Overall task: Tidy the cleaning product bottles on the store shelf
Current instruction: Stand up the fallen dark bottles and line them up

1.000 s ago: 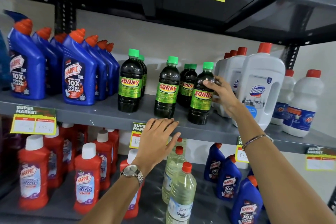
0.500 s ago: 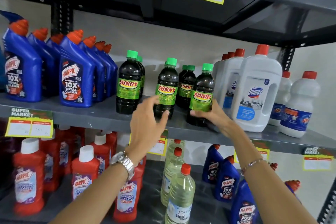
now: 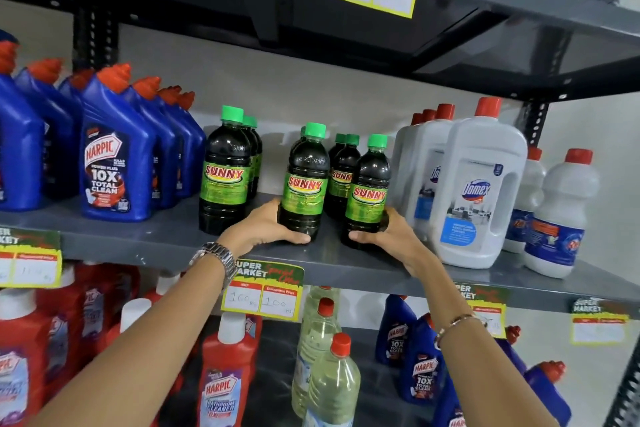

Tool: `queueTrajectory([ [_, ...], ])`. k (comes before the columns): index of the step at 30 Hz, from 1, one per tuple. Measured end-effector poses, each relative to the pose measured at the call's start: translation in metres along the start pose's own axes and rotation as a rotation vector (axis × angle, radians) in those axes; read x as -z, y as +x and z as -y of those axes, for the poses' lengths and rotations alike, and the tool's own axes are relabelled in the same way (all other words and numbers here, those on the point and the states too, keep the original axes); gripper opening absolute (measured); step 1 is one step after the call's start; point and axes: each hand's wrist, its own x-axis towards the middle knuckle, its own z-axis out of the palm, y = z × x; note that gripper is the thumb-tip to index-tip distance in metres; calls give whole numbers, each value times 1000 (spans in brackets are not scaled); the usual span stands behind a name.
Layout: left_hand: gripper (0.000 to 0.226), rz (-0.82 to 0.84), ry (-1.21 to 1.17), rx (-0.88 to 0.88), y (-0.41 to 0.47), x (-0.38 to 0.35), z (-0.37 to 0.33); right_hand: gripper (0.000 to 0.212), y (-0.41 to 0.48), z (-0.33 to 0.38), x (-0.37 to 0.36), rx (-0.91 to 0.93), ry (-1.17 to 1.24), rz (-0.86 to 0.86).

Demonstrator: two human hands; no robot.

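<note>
Dark Sunny bottles with green caps stand on the grey middle shelf point(image 3: 145, 243). My left hand point(image 3: 266, 227) grips the base of the middle Sunny bottle point(image 3: 306, 180). My right hand point(image 3: 391, 236) grips the base of the right Sunny bottle point(image 3: 370, 187). Both bottles stand upright near the shelf's front edge. Another Sunny bottle point(image 3: 225, 170) stands to the left, with more behind it. Two further Sunny bottles point(image 3: 341, 170) stand behind the held pair.
Blue Harpic bottles point(image 3: 114, 156) fill the shelf's left side. White Domex jugs point(image 3: 481, 191) and smaller white bottles point(image 3: 561, 211) stand on the right. Below are red Harpic bottles point(image 3: 221, 385), clear bottles point(image 3: 329, 381) and more blue ones point(image 3: 419, 371). Price tags point(image 3: 263, 291) hang on shelf edges.
My left hand rose from below the shelf edge and closed on the middle Sunny bottle's base. My right hand dropped from the right bottle's shoulder to grip its base.
</note>
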Motion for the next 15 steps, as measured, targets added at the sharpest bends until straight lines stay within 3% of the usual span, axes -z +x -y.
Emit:
queueTrajectory([
  [8, 90, -73, -38, -35, 8, -5, 7, 91, 6, -7, 1, -30, 55, -42],
  [15, 92, -94, -4, -51, 7, -6, 10, 78, 4, -9, 1, -20, 63, -21],
])
